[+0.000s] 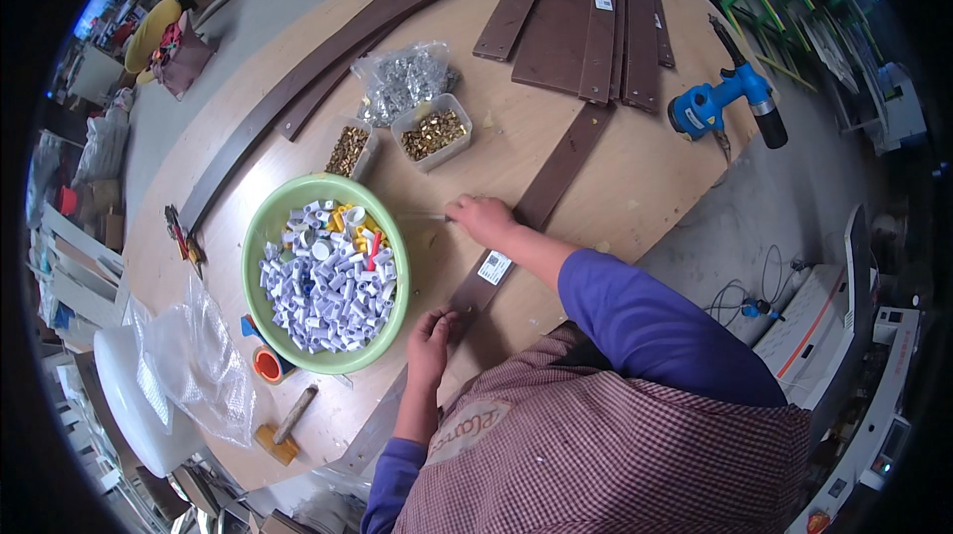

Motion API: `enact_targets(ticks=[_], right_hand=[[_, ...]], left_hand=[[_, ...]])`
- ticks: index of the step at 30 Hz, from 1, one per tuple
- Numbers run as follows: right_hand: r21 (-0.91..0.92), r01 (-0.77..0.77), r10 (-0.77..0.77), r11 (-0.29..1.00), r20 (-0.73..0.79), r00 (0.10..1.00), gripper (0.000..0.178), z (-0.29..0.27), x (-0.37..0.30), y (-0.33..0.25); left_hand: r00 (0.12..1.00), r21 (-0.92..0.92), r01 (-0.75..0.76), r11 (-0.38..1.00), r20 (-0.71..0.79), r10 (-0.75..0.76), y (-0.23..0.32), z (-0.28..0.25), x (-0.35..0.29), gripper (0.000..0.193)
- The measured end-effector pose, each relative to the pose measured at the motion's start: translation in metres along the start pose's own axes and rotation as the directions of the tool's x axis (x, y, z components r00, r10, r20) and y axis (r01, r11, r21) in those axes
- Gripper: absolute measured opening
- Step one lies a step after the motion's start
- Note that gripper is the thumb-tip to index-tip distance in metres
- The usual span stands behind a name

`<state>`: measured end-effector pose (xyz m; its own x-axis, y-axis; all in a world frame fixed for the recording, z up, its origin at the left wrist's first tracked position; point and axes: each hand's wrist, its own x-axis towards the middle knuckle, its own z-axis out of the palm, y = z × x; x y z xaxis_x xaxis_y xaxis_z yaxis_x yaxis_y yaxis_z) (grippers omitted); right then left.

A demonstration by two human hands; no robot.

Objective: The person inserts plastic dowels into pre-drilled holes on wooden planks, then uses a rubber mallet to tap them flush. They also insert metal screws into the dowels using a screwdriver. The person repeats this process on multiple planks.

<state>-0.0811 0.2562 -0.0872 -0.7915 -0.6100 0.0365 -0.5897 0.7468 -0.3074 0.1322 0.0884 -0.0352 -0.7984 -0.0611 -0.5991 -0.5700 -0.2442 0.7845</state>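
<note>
A long narrow dark brown board [549, 175] with a white label [493, 267] lies slantwise in front of me on the wooden table. My left hand [429, 340] is at the board's left edge, thumb and fingers pinched together; what they hold, if anything, is too small to make out. Across the board reaches my right hand [483, 220], its fingers bent and closed at the tips just beyond the left edge. Whatever is in them I cannot make out. A green basin [402, 281] full of white plastic pieces, with some yellow and red ones, stands left of both hands.
Beyond the basin are two clear tubs [460, 144] of brass-coloured hardware and a bag of metal parts [407, 77]. Brown boards [561, 33] lie stacked at the far side, a blue power tool [720, 102] at the right edge. A mallet [281, 440] and bubble wrap [213, 375] lie at left.
</note>
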Motion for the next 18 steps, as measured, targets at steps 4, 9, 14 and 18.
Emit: enact_targets(ticks=[4, 9, 14, 18], right_hand=[[-0.07, 0.083, -0.08, 0.994, 0.039, 0.996, 0.013, 0.008, -0.002, 0.008], [0.16, -0.13, 0.144, 0.979, -0.082, 0.986, 0.015, -0.009, -0.015, -0.001], [0.592, -0.238, 0.281, 0.77, 0.019, 0.959, 0.023, -0.051, -0.033, -0.046], [0.694, -0.154, 0.268, 0.704, -0.058, 0.962, 0.028, -0.078, -0.022, -0.054]], left_hand=[[0.986, -0.407, 0.162, 0.899, 0.1, -0.132, 0.007, 0.008, 0.031, 0.025], [0.954, -0.649, 0.298, 0.7, 0.229, -0.193, 0.012, 0.023, 0.069, 0.032], [0.944, -0.74, 0.327, 0.587, 0.279, -0.175, 0.031, 0.044, 0.091, 0.039], [0.924, -0.703, 0.381, 0.601, 0.259, -0.282, 0.052, 0.043, 0.095, 0.031]])
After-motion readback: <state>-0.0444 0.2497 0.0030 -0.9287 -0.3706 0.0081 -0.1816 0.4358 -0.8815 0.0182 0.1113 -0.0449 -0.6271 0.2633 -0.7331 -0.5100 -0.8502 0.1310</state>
